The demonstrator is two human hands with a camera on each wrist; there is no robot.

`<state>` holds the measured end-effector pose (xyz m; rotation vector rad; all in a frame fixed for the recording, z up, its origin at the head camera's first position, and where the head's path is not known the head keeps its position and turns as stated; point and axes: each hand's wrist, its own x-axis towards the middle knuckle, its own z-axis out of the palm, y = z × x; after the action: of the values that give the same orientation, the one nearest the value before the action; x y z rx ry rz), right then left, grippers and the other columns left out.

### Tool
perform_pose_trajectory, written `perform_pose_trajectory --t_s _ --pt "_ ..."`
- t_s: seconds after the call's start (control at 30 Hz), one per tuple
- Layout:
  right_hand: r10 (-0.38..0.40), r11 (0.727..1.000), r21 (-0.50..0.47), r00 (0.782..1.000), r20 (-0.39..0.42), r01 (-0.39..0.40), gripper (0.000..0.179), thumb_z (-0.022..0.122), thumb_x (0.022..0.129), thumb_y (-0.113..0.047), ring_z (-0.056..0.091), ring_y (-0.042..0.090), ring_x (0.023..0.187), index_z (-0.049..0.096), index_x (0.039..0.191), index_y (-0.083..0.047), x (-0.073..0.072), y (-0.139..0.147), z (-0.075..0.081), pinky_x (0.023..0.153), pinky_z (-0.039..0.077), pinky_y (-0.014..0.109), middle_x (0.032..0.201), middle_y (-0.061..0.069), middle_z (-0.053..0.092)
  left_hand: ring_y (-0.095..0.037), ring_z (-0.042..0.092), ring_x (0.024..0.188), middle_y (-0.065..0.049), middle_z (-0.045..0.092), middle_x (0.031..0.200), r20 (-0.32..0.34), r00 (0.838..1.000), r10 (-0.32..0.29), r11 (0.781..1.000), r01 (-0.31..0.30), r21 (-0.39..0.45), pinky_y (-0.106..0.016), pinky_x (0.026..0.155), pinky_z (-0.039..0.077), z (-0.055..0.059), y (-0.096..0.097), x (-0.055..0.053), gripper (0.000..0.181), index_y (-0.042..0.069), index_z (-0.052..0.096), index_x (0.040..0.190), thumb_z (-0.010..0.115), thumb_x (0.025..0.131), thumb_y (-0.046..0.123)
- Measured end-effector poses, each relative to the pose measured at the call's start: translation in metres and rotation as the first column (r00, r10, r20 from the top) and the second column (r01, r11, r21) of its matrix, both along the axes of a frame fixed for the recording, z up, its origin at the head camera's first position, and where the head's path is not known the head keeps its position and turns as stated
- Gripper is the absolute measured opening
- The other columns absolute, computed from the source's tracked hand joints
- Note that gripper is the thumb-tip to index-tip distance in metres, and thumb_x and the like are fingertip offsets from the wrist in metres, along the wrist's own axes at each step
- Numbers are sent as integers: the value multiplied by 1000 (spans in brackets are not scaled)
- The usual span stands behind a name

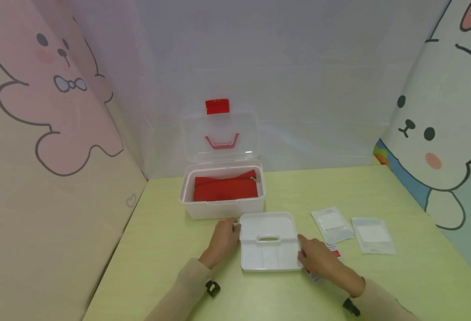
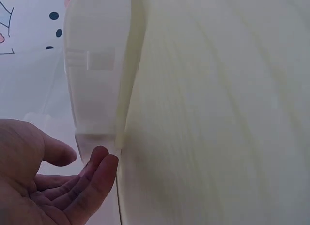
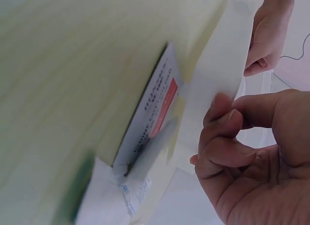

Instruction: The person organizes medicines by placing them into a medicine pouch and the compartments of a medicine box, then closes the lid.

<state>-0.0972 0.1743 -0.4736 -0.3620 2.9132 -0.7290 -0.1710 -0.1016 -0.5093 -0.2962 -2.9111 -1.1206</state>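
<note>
A white compartment tray (image 1: 270, 254) with a raised central handle lies close over the table in front of the box. My left hand (image 1: 224, 238) holds its left side near the far corner; in the left wrist view the thumb is at the rim and the fingertips (image 2: 104, 171) are at the outer wall. On the opposite side my right hand (image 1: 319, 258) grips the right edge, its curled fingers (image 3: 223, 118) at the tray wall. Under and beside the right hand lies a printed white-and-red packet (image 3: 160, 101), partly hidden in the head view.
Behind the tray stands an open white box (image 1: 223, 207) with a clear lid (image 1: 195, 142) raised and a red zippered pouch (image 1: 225, 189) inside. Two white flat packets, one nearer (image 1: 332, 223) and one farther right (image 1: 373, 234), lie on the table (image 1: 419, 276). A white curtain (image 1: 319, 89) hangs behind.
</note>
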Motion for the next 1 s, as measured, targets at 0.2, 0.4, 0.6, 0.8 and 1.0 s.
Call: perform_pose_trajectory --t_s 0.2,0.4,0.6,0.8,1.0 --pt "-13 1000 -20 999 33 14 49 57 88 -3 37 7 42 48 132 16 1 0 -3 42 26 20 52 -4 44 -10 53 57 -8 68 73 40 999 16 998 -14 -54 -23 49 43 4 -6 18 33 -8 66 111 60 93 19" --pt "-25 999 -19 999 36 26 50 57 88 -4 38 7 42 48 133 15 -2 -1 -2 42 28 20 53 -4 45 -9 46 55 1 54 63 103 992 -73 996 77 -38 -22 48 38 10 -2 34 37 -7 59 119 61 93 19" --pt "-11 999 -30 999 34 13 49 58 89 -4 39 8 45 48 133 15 -3 -1 0 44 30 21 55 -3 48 -6 38 48 6 37 57 85 993 -86 996 87 -11 -19 42 31 9 1 38 13 1 57 102 58 93 10" --pt "-6 999 -33 999 46 7 52 63 91 -9 46 6 49 47 136 10 -8 4 4 46 37 21 63 -5 59 -5 36 48 7 35 57 76 994 -83 997 83 11 -18 42 29 5 1 37 26 -4 56 115 54 92 8" --pt "-3 1000 -10 1000 -20 3 52 65 91 -15 48 5 52 49 136 4 -22 26 18 48 40 22 71 -3 64 -5 35 48 7 34 57 75 995 -70 997 68 23 -18 42 28 1 4 36 46 -12 49 132 54 91 7"
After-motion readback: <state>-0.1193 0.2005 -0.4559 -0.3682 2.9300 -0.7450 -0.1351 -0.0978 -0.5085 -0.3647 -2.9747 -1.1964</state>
